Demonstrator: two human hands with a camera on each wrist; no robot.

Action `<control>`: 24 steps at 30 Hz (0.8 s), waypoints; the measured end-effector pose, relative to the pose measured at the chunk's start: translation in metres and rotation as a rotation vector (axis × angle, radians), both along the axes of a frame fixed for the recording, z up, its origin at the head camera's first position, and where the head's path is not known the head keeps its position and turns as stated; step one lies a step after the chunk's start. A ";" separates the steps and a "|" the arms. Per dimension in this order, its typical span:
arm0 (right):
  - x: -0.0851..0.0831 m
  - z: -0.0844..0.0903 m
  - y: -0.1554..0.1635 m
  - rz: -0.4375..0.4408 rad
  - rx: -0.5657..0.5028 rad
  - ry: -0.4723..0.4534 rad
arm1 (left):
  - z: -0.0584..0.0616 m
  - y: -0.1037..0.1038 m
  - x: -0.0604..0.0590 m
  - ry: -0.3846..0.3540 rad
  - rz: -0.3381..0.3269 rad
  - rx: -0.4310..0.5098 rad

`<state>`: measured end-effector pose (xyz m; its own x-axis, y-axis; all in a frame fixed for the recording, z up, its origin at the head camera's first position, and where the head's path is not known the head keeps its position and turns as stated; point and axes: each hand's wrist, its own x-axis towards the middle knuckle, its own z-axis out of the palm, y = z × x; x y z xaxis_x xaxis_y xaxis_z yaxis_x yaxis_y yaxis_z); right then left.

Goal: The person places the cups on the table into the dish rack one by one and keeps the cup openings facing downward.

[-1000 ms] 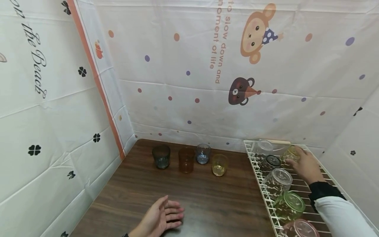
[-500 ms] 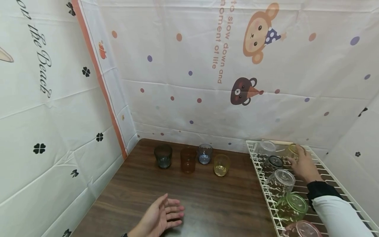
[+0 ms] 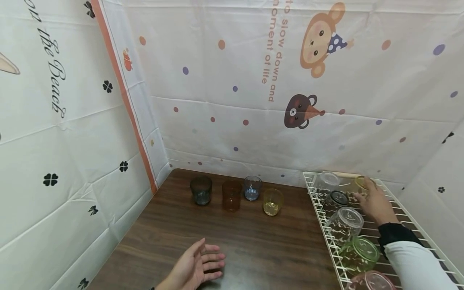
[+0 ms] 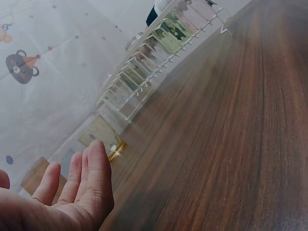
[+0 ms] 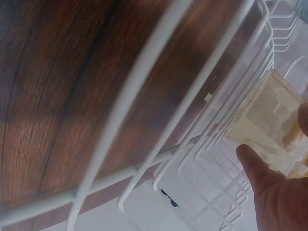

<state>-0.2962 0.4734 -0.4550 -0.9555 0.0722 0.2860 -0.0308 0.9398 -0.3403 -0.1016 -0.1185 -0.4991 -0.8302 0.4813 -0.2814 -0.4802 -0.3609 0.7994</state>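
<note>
White rack (image 5: pixel 122 108) w/ pale yellow glass (image 5: pixel 262 118), green glass (image 3: pixel 359 253), pink glass (image 3: pixel 373 280); bench (image 3: pixel 268 245) dk brown, streaky grain. Back sheet (image 3: pixel 217 76) white w/ orange & purple dots (image 3: pixel 439 49) (plus brown bear (image 3: pixel 295 108), orange hat (image 3: pixel 311 112)). Sleeve (image 3: pixel 417 262) white, cuff (image 3: pixel 398 233) blk.

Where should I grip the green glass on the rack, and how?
I'd grip the green glass round its side wall, just below the upturned base, coming from above and the right. It appears upside down; a clear glass sits behind it, a pink glass in front, while bare wires of the rack show on its right.
</note>
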 end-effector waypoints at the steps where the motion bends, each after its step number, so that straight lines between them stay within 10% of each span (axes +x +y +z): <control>1: 0.000 0.000 0.001 0.002 0.004 0.004 | 0.000 0.000 0.000 -0.001 -0.003 0.001; 24: 0.003 0.003 -0.001 0.001 0.005 -0.012 | -0.007 0.002 0.001 -0.017 -0.019 -0.008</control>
<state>-0.2930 0.4719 -0.4524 -0.9589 0.0701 0.2750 -0.0275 0.9414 -0.3361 -0.1008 -0.1160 -0.5057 -0.8163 0.4944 -0.2988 -0.5000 -0.3458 0.7940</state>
